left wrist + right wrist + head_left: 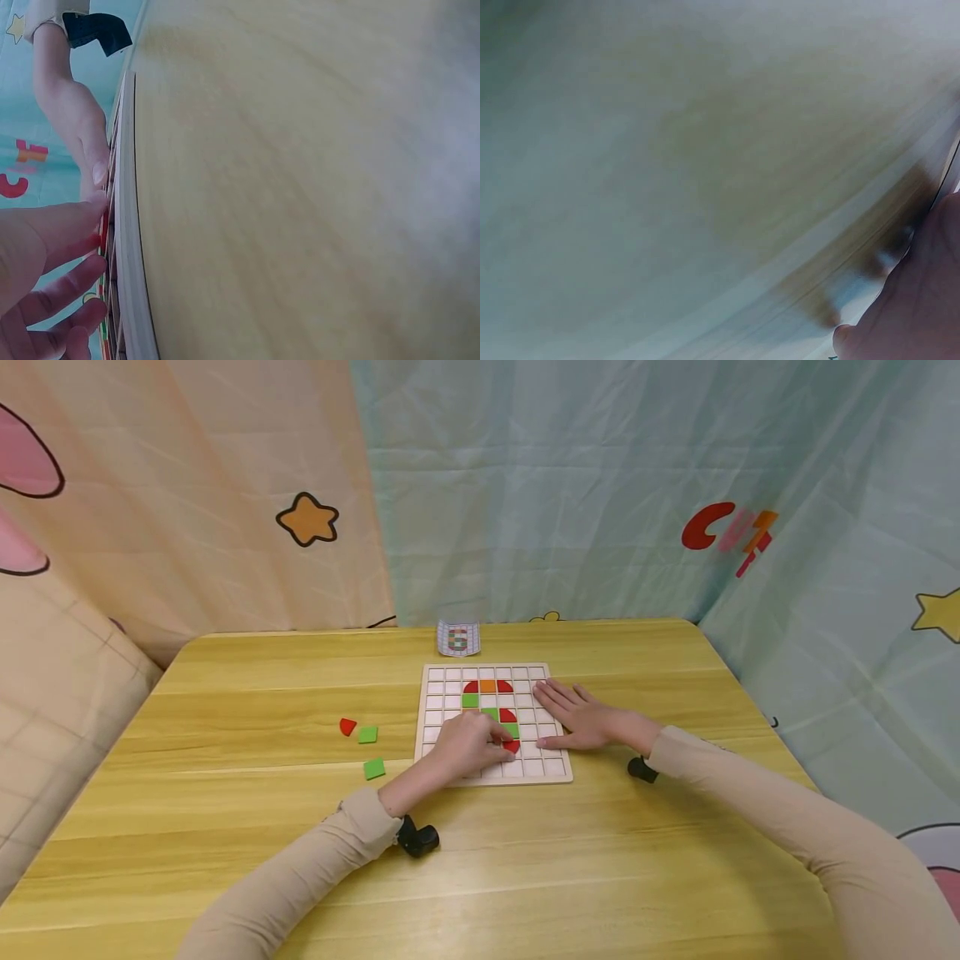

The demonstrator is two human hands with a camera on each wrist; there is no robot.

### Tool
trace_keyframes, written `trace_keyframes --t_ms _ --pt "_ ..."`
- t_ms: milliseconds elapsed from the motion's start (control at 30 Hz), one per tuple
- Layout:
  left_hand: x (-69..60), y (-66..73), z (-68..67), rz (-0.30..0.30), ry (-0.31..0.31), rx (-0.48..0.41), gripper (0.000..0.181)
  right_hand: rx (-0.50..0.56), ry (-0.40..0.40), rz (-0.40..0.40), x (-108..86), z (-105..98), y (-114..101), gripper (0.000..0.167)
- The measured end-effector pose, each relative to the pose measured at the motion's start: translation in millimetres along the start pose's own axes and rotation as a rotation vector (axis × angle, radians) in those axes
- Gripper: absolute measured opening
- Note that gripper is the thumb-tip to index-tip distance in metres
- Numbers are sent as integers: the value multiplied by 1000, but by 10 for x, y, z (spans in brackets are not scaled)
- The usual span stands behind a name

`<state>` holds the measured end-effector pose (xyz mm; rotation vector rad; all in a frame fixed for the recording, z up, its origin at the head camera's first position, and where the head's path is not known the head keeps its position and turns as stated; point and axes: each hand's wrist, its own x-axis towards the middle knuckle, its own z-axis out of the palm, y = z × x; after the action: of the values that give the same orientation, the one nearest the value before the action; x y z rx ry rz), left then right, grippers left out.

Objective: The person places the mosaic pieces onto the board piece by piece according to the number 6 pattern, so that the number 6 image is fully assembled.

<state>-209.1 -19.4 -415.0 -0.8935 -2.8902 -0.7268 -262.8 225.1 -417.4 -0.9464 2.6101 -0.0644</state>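
A white grid board [555,768] lies on the table with several colored pieces set in its squares. My left hand [467,745] reaches over the lower middle of the board, thumb and forefinger at either side of a red quarter-circle piece [512,747]. In the left wrist view the thumb and fingers [86,264] come close to the board's surface, with red showing between them. Spread flat, my right hand [585,720] rests on the board's right side. Green squares [470,701], an orange square [487,686] and other red quarter-circles [505,686] sit in the grid, partly hidden by the left hand.
Left of the board lie a loose red quarter-circle [347,727] and two green squares, one nearer the back [367,735] and one nearer the front [374,768]. Behind the board stands a small pattern card [458,640]. Curtains [525,527] hang beyond the wooden table [525,877].
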Motion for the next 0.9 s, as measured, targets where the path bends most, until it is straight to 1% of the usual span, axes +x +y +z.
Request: trace_keyframes --t_ms 133,300,500,733,900 --pt "0 2 0 6 12 0 19 2 0 -2 0 -4 -3 94" --pt "2 2 3 4 17 -4 17 -12 -8 17 -2 -4 -8 91" --pt "-8 2 -4 -8 11 -16 17 -11 -22 28 -12 -30 -43 91" --pt "-23 10 -29 -10 -2 -7 19 -23 -22 27 1 -25 -32 92" --pt "-64 -5 -77 -33 -3 -42 16 -19 -21 25 -6 -29 -32 94"
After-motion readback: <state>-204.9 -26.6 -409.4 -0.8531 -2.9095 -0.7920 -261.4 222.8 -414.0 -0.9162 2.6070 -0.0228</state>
